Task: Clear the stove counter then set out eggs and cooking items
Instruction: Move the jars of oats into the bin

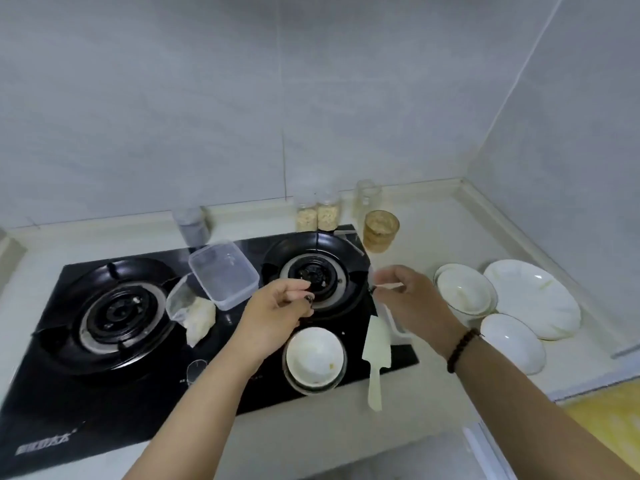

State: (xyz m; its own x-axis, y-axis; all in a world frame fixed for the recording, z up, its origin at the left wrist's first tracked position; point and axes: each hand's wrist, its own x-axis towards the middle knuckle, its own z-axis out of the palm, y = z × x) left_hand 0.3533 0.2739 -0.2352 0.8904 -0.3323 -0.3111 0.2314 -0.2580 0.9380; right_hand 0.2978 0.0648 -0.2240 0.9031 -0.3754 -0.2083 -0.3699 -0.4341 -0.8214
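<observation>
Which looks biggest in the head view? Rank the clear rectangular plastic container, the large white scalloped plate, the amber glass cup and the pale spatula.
1. Large white scalloped plate.
2. Clear rectangular plastic container.
3. Pale spatula, long but narrow, and nearer the camera, so its place against the container is unsure.
4. Amber glass cup.

On the black two-burner stove (104, 393) we see a clear, empty plastic box (223, 275) tilted between the burners, a crumpled bag (199, 320) beside it, a white bowl (314, 358) upright at the front, and a pale spatula (375, 355) lying flat, perhaps plastic.
</observation>
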